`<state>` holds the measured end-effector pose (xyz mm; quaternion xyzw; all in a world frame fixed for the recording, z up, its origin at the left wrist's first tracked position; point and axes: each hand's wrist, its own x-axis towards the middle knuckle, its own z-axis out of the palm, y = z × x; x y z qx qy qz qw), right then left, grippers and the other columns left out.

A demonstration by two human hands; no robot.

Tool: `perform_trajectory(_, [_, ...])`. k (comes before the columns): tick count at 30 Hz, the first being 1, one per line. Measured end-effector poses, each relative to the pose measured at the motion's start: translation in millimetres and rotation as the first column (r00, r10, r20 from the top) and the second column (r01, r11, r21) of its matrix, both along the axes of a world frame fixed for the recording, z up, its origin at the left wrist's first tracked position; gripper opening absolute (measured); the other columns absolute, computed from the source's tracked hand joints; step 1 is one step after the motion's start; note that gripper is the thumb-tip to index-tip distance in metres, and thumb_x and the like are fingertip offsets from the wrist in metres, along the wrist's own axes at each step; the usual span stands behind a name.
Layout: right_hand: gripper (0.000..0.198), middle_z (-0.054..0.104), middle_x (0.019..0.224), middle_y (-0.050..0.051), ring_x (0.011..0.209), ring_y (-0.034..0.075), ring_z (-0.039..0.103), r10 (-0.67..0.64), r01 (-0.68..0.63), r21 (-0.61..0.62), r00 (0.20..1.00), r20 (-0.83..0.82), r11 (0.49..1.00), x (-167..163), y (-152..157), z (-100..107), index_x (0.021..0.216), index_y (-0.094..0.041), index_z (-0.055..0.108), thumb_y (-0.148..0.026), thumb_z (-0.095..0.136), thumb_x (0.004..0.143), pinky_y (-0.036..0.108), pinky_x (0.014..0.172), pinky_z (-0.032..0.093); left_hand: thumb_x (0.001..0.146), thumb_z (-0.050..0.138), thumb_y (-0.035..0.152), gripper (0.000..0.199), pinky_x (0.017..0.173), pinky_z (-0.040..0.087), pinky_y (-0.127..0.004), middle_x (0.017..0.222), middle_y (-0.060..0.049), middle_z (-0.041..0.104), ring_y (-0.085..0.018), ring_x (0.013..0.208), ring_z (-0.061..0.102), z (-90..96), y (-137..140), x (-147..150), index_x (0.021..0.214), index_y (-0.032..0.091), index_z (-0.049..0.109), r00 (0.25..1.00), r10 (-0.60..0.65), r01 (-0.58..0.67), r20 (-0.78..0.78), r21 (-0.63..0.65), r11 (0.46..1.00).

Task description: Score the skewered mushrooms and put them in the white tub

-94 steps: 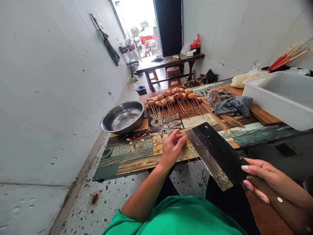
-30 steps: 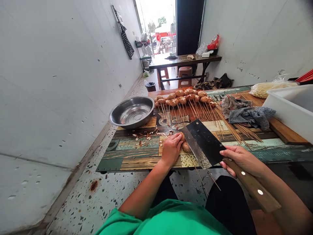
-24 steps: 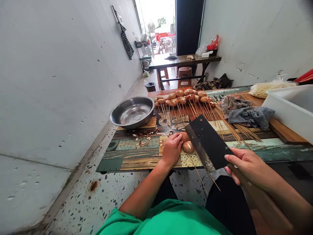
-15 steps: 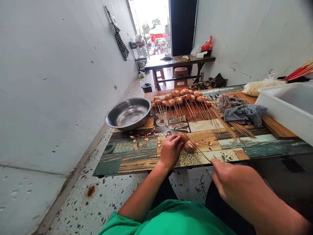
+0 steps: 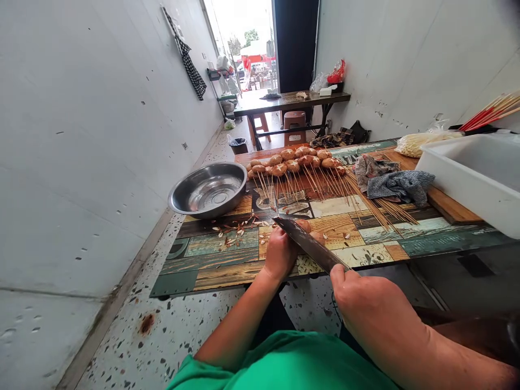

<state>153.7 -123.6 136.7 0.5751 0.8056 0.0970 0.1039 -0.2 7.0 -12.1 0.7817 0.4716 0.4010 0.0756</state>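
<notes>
My right hand [image 5: 355, 290] grips the handle end of a broad dark knife [image 5: 311, 244], whose blade slants up and left across the front of the table. Behind the blade, my left hand [image 5: 280, 250] is closed at a brown mushroom [image 5: 303, 224], its fingertips partly covered by the knife. A second brown mushroom [image 5: 319, 237] shows just past the blade, partly hidden. Mushroom trimmings [image 5: 235, 230] lie scattered left of my left hand. Farther back, several skewered mushrooms [image 5: 289, 155] with pale cuts in their caps are piled, their sticks pointing toward me.
A steel basin [image 5: 179, 203] stands at the table's left edge. Bare skewers [image 5: 382, 214], crumpled cloths [image 5: 400, 185], a wooden board [image 5: 455, 208] and a white plastic tub [image 5: 467, 179] occupy the right. Beyond is another table [image 5: 290, 102] with stools.
The knife has turned from nearly edge-on to showing its broad side. My right hand has moved left and slightly up, and the blade now covers part of my left hand and the mushrooms.
</notes>
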Motion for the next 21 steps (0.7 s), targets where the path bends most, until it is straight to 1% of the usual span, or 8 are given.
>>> perform_trajectory(4, [0.041,0.073,0.063,0.011,0.051,0.025,0.073,-0.012,0.012,-0.042,1.000,0.010,0.999,-3,2,3,0.100,-0.004,0.078,0.009,0.053,0.070,0.024,0.039,0.052,0.084,0.062,0.005,0.027,0.093,0.059,-0.038,0.108,-0.013,0.074,-0.027,0.104,0.069,0.3,-1,-1,0.106,0.015,0.072,1.000,0.001,-0.001,-0.007,-0.023,1.000])
perform_trajectory(7, [0.041,0.074,0.064,0.011,0.052,0.025,0.073,-0.015,0.016,-0.052,1.000,0.018,0.999,-3,0,3,0.098,-0.004,0.079,0.009,0.053,0.069,0.023,0.039,0.052,0.084,0.060,0.004,0.027,0.093,0.059,-0.038,0.107,-0.013,0.074,-0.026,0.102,0.069,-0.2,0,-1,0.105,0.015,0.073,1.000,-0.002,0.002,-0.006,-0.015,1.000])
perform_trajectory(11, [0.039,0.071,0.059,0.010,0.048,0.024,0.071,0.005,-0.005,0.019,1.000,0.030,1.000,0,-5,-1,0.095,-0.004,0.079,0.008,0.055,0.067,0.023,0.036,0.049,0.083,0.058,0.004,0.028,0.091,0.059,-0.036,0.105,-0.011,0.074,-0.024,0.101,0.069,-0.7,0,-1,0.103,0.017,0.073,1.000,0.000,0.000,-0.008,-0.022,1.000])
perform_trajectory(16, [0.035,0.067,0.054,0.007,0.042,0.020,0.067,0.056,-0.060,0.120,0.998,0.043,0.991,2,-9,-7,0.090,-0.004,0.079,0.006,0.058,0.064,0.020,0.034,0.046,0.082,0.057,0.003,0.027,0.089,0.060,-0.036,0.104,-0.012,0.074,-0.025,0.098,0.070,-2.3,1,0,0.100,0.015,0.072,1.000,0.002,-0.002,0.001,-0.006,1.000])
perform_trajectory(19, [0.037,0.067,0.055,0.008,0.041,0.019,0.066,0.078,-0.086,0.131,0.995,0.062,0.988,2,-10,-6,0.093,-0.002,0.079,0.007,0.058,0.064,0.018,0.034,0.045,0.082,0.057,0.002,0.028,0.092,0.059,-0.036,0.105,-0.012,0.074,-0.025,0.101,0.070,-2.8,1,0,0.102,0.015,0.072,1.000,-0.010,0.010,0.020,-0.011,1.000])
perform_trajectory(21, [0.038,0.068,0.055,0.008,0.042,0.019,0.067,0.071,-0.079,0.118,0.995,0.071,0.990,1,-10,-6,0.096,-0.001,0.079,0.007,0.058,0.066,0.018,0.035,0.046,0.082,0.056,0.002,0.029,0.092,0.059,-0.037,0.105,-0.012,0.074,-0.025,0.102,0.070,-2.7,1,0,0.103,0.015,0.071,0.999,-0.009,0.010,0.031,-0.019,1.000])
